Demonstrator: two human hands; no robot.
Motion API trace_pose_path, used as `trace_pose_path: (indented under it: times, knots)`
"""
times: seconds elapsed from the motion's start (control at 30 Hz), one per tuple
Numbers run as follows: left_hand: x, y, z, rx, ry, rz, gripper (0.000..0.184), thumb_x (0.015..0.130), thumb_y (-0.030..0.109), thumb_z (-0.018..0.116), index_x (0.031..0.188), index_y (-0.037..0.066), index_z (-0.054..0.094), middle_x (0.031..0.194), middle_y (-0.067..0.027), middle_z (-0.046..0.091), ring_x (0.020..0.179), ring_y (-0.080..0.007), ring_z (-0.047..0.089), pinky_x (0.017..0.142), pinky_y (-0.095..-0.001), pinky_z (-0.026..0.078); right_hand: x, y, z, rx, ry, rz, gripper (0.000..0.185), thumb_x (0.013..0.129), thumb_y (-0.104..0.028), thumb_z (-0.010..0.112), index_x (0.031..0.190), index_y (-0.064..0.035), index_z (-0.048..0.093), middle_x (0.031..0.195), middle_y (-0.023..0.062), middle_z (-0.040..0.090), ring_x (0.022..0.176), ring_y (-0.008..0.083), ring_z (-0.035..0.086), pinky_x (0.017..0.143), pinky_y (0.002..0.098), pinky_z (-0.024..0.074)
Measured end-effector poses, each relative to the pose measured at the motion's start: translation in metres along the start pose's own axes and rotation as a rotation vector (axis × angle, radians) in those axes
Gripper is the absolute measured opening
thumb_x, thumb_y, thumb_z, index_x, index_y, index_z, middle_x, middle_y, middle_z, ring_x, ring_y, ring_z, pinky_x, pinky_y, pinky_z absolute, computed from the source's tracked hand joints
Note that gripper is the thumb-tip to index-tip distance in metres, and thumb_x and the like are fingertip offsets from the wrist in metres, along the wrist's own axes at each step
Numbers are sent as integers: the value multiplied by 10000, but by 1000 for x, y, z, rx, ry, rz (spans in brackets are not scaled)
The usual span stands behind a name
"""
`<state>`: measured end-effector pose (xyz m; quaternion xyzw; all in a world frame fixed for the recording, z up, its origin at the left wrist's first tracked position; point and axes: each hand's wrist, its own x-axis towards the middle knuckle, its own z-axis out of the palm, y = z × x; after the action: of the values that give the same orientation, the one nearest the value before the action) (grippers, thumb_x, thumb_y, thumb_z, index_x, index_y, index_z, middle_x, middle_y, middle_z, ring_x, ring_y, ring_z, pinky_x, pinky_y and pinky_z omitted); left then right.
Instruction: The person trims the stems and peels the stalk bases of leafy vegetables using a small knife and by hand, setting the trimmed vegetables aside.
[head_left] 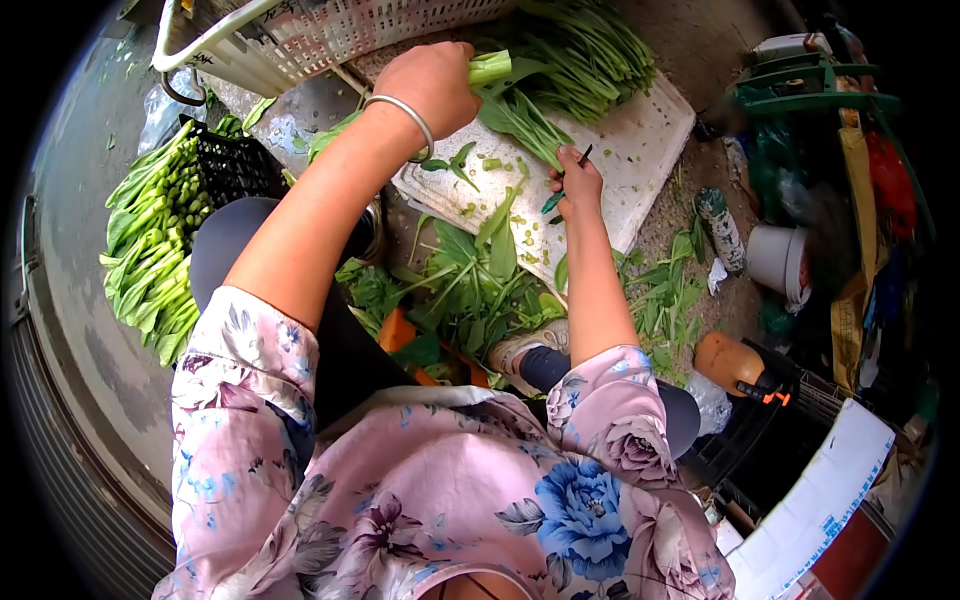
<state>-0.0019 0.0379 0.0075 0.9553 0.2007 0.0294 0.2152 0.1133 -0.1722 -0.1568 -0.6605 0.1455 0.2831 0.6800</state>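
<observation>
My left hand [425, 88], with a bangle on the wrist, is closed around leafy greens, their thick pale-green cut stalks [490, 67] sticking out to the right. My right hand [579, 186] is closed on the stems of a leafy green [540, 138] and on what looks like a small knife [552, 203], green at one end and dark at the other, partly hidden by the fingers. Both hands are above a white foam board [640, 150] strewn with trimmed stem pieces. A pile of long greens [590, 60] lies on its far part.
Leaf scraps [480, 265] cover the ground by my shoe [525, 350]. At left, bundled greens [155, 245] rest by a black crate [235, 160]. A white basket [330, 40] stands at the far side. On the right are a pot [775, 258] and an orange spray bottle [728, 362].
</observation>
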Motion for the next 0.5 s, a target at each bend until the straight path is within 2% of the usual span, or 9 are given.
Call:
trace_pose_path:
  times: [0.07,0.17,0.2,0.23,0.3,0.33,0.37,0.43,0.5]
  knots:
    - [0,1,0,-8,-11,-5,408,663,225,679,1004,22,585,842,-196,622,801,-344,599,734,-405,478,-19,-18,3,-28,-25,-142,304,811,-149,640,1062,-9,542,812,55,558,503,124,474,396,224,338]
    - [0,3,1,-31,-6,13,404,658,216,684,998,19,587,844,-198,621,808,-343,597,738,-401,477,-39,-38,-9,23,-118,-149,355,806,-141,647,1092,17,507,786,48,530,518,118,463,395,217,314]
    - [-1,4,2,-44,3,35,397,658,209,685,991,17,588,841,-200,619,809,-343,596,738,-399,476,-39,-37,-11,-196,-40,-167,315,795,-132,657,1061,3,555,689,13,521,483,90,439,391,210,308]
    - [0,6,3,-46,7,43,397,658,209,685,991,17,588,841,-200,619,809,-343,596,738,-399,476,-39,-40,-17,-195,-35,-174,315,795,-132,657,1061,3,555,689,13,521,483,90,439,391,210,308]
    - [-2,11,4,-49,-62,78,388,658,196,682,986,10,586,832,-205,614,813,-347,591,740,-397,473,-48,-49,-24,-545,-52,-251,281,780,-129,670,1031,-25,600,628,-20,503,466,59,418,390,204,309]
    - [-5,18,2,-38,-83,107,307,674,94,577,972,23,604,875,-192,624,853,-328,601,768,-392,487,-61,-59,-23,-519,-104,-266,256,767,-126,683,1005,-49,630,628,-37,511,471,34,398,400,192,307]
    - [-10,24,2,-43,-83,112,307,674,94,577,972,23,604,875,-191,624,853,-328,601,768,-392,487,-75,-67,-20,-522,-97,-267,256,767,-126,683,1005,-49,630,628,-37,511,471,34,398,400,192,307]
    - [-14,35,3,-141,-109,235,319,677,103,590,982,9,598,866,-195,624,851,-333,599,760,-393,486,-98,-86,-14,-588,-272,-350,251,767,-115,675,1002,-40,630,639,-24,527,503,48,432,470,202,356]
    - [-15,41,11,-244,-140,371,477,640,163,699,1055,-12,543,923,-211,603,870,-352,580,775,-392,460,-121,-103,-7,-657,-301,-358,250,770,-100,670,999,-15,620,708,-6,574,587,43,474,537,193,396]
